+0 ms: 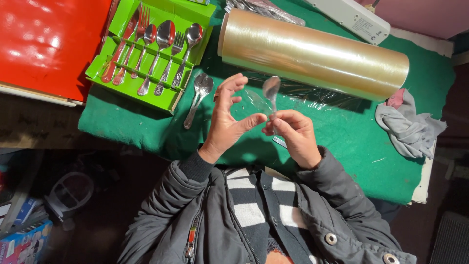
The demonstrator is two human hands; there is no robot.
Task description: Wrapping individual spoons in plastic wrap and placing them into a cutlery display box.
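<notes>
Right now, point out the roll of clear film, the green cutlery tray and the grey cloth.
roll of clear film [312,54], head view, middle of its side.
green cutlery tray [97,73], head view, bare left rim.
grey cloth [408,127], head view, centre of the crumpled folds.

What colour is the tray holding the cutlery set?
Bright green: the cutlery tray shows best in the head view, upper left, on the darker green cloth.

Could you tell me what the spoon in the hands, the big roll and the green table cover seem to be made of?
Spoon: probably polished steel, with bright mirror-like glints; it sits in a clear film sleeve, pinched by the right hand beside the left hand.
Roll: likely clear plastic wrap, glossy, yellowish and translucent.
Cover: seems felt-like cloth, matte and fuzzy.
</notes>
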